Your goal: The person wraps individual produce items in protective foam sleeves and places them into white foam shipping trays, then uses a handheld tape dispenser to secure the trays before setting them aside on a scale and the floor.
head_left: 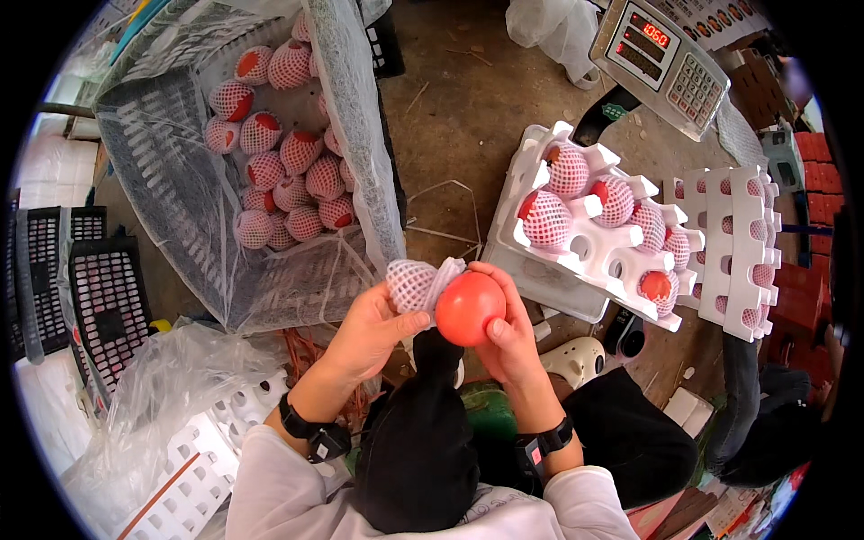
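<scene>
**Red fruit and foam net in your two hands, over the packing floor**

Head view, nearest first:

- Your white sleeves (pixel 270 486) and both forearms enter from the lower edge, a dark watch (pixel 315 435) on the left wrist and a dark band (pixel 549 441) on the right. A black-clad knee (pixel 423 441) rises between them.
- Your right hand (pixel 508 337) cups a bare round red fruit (pixel 468 309); its grip is pressed around the fruit, thumb on the front, fingers curled over the top and far side.
- Your left hand (pixel 369 328) pinches a white foam net sleeve (pixel 414 283) between thumb and fingers. The sleeve touches the left side of the fruit and does not cover it.
- Beyond your left hand: a tilted grey plastic crate (pixel 171 180) lined with clear plastic film, holding a heap of netted red fruits (pixel 288 180).
- Beyond your right hand: a white foam tray (pixel 594 252) on the floor, several of its cups filled with netted fruits (pixel 544 219), others vacant. A second white foam tray (pixel 742 252) lies just to its right, fruit showing through its holes.
- Far right top: an electronic scale (pixel 661 63) with a red lit display and keypad.
- Lower left: crumpled clear plastic bag (pixel 171 387) over another white foam tray (pixel 189 477); black crates (pixel 103 297) stand further left.
- Near your right knee: a pale clog (pixel 576 358) on the dirt floor (pixel 450 117).
</scene>
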Motion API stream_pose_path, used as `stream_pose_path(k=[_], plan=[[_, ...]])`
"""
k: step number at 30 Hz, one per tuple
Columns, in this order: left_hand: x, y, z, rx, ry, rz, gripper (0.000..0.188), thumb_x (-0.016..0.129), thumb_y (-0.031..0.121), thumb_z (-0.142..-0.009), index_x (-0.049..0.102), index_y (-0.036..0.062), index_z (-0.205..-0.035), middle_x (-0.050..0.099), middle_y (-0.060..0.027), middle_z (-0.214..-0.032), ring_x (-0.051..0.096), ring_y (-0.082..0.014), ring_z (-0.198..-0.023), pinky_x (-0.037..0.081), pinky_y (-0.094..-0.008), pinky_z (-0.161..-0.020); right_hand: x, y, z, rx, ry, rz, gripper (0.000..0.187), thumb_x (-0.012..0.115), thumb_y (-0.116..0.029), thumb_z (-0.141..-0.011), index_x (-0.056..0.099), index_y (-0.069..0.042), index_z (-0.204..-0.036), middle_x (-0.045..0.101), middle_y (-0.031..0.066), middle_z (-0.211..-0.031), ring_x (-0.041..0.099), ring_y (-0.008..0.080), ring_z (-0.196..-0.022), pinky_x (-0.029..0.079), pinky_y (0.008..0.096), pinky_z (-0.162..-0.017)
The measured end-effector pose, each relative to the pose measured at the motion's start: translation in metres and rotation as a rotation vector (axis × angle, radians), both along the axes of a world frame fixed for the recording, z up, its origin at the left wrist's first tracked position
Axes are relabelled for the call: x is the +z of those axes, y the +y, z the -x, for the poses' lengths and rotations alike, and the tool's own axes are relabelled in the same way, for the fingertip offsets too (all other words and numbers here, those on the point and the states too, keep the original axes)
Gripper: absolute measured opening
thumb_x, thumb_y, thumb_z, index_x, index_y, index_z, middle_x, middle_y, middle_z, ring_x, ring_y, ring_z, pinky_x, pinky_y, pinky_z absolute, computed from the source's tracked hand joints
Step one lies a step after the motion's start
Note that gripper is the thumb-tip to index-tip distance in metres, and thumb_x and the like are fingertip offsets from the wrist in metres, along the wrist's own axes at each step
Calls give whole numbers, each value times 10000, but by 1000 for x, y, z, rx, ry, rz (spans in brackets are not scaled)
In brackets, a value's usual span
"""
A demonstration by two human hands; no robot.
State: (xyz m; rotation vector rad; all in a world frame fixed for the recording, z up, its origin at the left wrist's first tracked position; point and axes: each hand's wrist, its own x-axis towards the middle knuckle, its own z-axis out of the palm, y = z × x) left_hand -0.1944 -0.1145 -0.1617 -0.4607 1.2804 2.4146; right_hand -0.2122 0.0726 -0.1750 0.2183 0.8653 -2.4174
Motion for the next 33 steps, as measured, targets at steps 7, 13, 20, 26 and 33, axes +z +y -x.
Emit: stream_pose_path(k=[7,13,20,26,33], plan=[[-1,-9,-13,-179,466,823,424,599,51,-875,492,-37,-1276,597,-146,-1218,585,-257,-1109,442,-344,-967,-8,-6,-7,8,182,-133,811,809,-358,-732,372,-65,-1349,453,97,-1294,482,212,-1197,421,361,-1002],[4,-1,-7,-243,707,785,635,790,266,-732,540,20,-1262,551,-163,-1281,519,-305,-1201,367,-400,-1036,-17,-15,-19,-120,420,-343,797,729,-457,-779,331,-82,-1360,350,130,-1365,371,253,-1293,346,411,-1060],[16,-6,2,-142,445,376,806,882,270,-515,572,-11,-1204,585,-138,-1227,531,-258,-1184,380,-397,-1028,-10,-17,-1,-105,259,-114,727,357,-664,-918,335,-84,-1356,452,100,-1237,446,236,-1181,347,403,-1044],[7,-30,-11,-445,39,-167,1041,910,149,-524,358,-3,-1393,513,-88,-1326,505,-186,-1200,366,-349,-1049,-18,-5,5,368,-267,86,570,371,-485,-997,500,-8,-1281,572,99,-1244,564,198,-1122,430,351,-997],[-4,-36,-20,-353,-30,-459,993,895,324,-547,409,-55,-1326,581,-126,-1217,582,-228,-1086,446,-360,-969,-23,-12,-5,255,-224,747,492,643,-312,-887,508,43,-1200,616,159,-1133,633,222,-950,514,340,-859]])
